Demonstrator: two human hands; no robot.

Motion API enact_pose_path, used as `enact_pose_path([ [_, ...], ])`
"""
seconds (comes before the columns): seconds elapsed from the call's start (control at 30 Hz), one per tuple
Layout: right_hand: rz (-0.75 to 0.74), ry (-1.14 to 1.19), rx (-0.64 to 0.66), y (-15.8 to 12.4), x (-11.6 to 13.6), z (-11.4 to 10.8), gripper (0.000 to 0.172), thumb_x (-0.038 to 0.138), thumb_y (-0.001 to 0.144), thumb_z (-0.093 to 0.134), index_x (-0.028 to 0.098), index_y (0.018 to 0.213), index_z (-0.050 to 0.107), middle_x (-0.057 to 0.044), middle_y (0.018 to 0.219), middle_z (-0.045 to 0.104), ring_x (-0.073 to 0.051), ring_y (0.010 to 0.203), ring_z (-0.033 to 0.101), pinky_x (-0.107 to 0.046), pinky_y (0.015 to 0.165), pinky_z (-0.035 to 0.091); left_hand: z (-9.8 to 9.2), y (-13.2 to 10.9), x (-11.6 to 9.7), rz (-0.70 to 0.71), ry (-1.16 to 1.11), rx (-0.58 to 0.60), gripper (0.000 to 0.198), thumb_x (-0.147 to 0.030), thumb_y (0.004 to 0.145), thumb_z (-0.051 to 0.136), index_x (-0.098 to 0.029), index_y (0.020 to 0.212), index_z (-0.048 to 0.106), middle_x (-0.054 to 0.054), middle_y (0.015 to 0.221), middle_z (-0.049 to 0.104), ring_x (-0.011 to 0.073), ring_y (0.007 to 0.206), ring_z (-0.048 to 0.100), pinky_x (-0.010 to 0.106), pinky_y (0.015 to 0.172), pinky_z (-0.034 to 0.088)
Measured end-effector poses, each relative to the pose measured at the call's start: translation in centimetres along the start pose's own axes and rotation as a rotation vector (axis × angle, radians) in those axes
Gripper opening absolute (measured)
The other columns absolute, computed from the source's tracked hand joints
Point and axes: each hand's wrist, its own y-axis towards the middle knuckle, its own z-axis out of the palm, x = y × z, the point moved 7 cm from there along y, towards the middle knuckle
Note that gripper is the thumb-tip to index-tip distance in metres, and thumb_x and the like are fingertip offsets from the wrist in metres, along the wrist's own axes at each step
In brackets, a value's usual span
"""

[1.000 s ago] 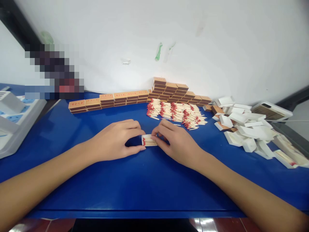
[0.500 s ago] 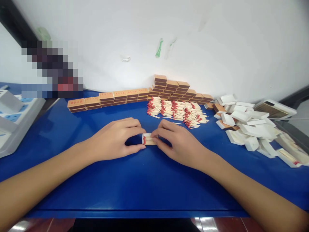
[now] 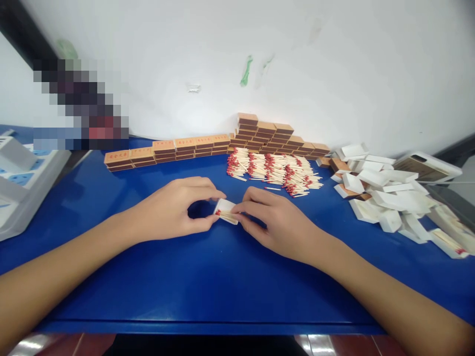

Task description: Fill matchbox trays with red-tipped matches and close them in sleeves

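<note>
Between my two hands is a small white matchbox tray (image 3: pixel 225 204), tilted, with several red-headed matches (image 3: pixel 224 214) lying along its near side. My left hand (image 3: pixel 174 210) grips the left end of the tray, thumb in front and fingers behind. My right hand (image 3: pixel 274 217) is closed at the right end, its fingertips pinching the pale ends of the matches; the tips partly hide that end of the tray. Beyond the hands, a large heap of loose matches (image 3: pixel 272 170) lies on the blue table (image 3: pixel 208 287), red heads mostly to the left.
Brown matchboxes (image 3: pixel 163 150) stand stacked in a row along the white wall (image 3: pixel 166 59). To the right lies a pile of white trays (image 3: pixel 389 200), with a phone (image 3: pixel 426 165) behind. A filled tray (image 3: pixel 447 242) sits at far right, a power strip (image 3: pixel 29 183) at left.
The tray has tilted and turned, its left end shifting slightly left. The matches now lie toward its near side, leaving some of the white inside showing. Both hands keep their hold.
</note>
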Motion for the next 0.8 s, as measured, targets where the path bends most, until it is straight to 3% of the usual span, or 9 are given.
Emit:
enact_pose_path([
  [0.2,-0.01,-0.027,-0.023,-0.06,-0.03,-0.15,0.021,0.023,0.109,0.055,0.019,0.114,0.075,-0.009,0.101,0.067,-0.019,0.086,0.065,-0.033,0.074,0.051,-0.52,0.19,1.07,-0.035,-0.105,0.029,0.035,-0.034,0.097,0.073,-0.023,0.13,0.076,0.004,0.109,0.079,0.0185,0.096,0.073,0.029,0.085,0.056],
  [0.4,0.043,-0.072,-0.058,0.07,0.19,-0.08,0.024,0.037,0.108,0.062,0.02,0.095,0.073,-0.007,0.096,0.068,-0.018,0.084,0.065,-0.031,0.071,0.048,-0.12,0.37,0.46,-0.05,-0.193,0.013,0.034,-0.036,0.092,0.078,-0.023,0.123,0.079,0.002,0.102,0.08,0.0179,0.09,0.075,0.028,0.082,0.058],
  [0.67,0.077,-0.05,-0.057,0.27,0.12,0.3,0.015,0.029,0.105,0.062,0.019,0.098,0.071,-0.006,0.095,0.067,-0.017,0.083,0.063,-0.031,0.071,0.046,0.06,0.37,0.47,-0.053,-0.215,0.026,0.025,-0.031,0.094,0.075,-0.022,0.117,0.08,0.001,0.098,0.08,0.0165,0.086,0.074,0.027,0.08,0.057],
  [0.8,0.079,-0.014,-0.059,0.11,0.12,0.18,0.015,0.031,0.105,0.063,0.02,0.097,0.069,-0.005,0.096,0.066,-0.016,0.081,0.062,-0.03,0.071,0.046,0.07,0.38,0.5,-0.047,-0.221,0.029,0.032,-0.035,0.097,0.072,-0.023,0.126,0.079,0.004,0.102,0.08,0.0179,0.09,0.074,0.029,0.082,0.057],
])
